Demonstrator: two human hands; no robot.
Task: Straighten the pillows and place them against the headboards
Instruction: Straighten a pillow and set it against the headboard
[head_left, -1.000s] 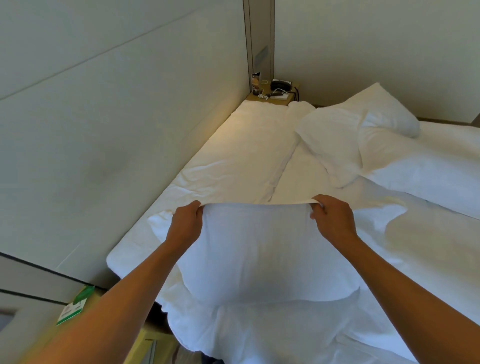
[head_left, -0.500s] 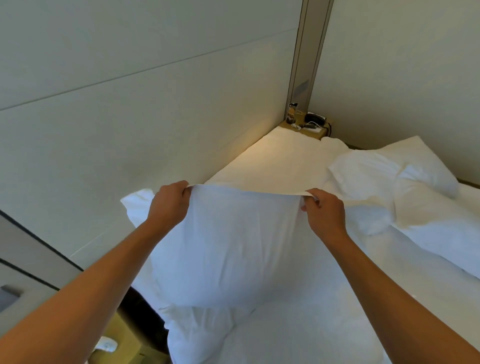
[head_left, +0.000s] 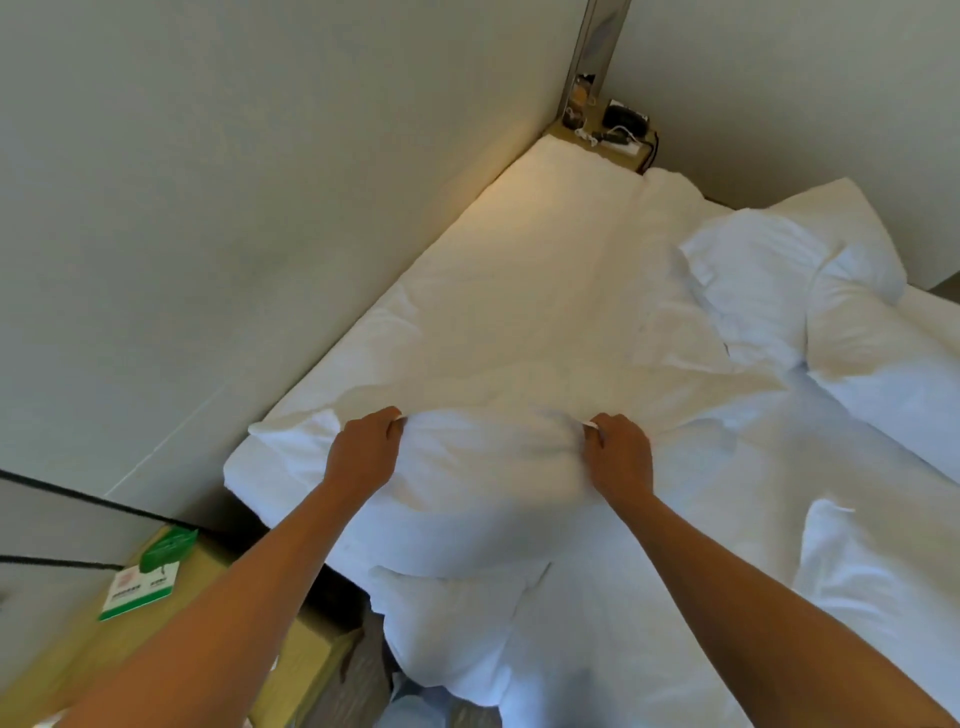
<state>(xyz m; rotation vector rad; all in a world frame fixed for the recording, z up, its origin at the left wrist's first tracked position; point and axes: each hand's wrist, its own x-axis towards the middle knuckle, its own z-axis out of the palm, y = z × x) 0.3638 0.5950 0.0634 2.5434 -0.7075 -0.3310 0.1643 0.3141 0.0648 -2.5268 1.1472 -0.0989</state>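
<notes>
A white pillow (head_left: 483, 478) lies on the near corner of the white bed (head_left: 519, 291), blurred by motion. My left hand (head_left: 363, 452) grips its far edge on the left and my right hand (head_left: 618, 457) grips the same edge on the right. Another white pillow (head_left: 452, 623) lies below it at the bed's near end. Two more pillows (head_left: 769, 280) are heaped at the far right. The padded headboard wall (head_left: 218, 218) runs along the bed's left side.
A wooden nightstand (head_left: 104, 654) with a green-and-white card (head_left: 143, 587) stands at the lower left. A small shelf (head_left: 608, 140) with a phone and cables sits in the far corner. A rumpled duvet (head_left: 883, 571) covers the bed's right side.
Both hands have brought the pillow down from its raised position onto the bed. The view has tilted downward, so the nightstand shows again.
</notes>
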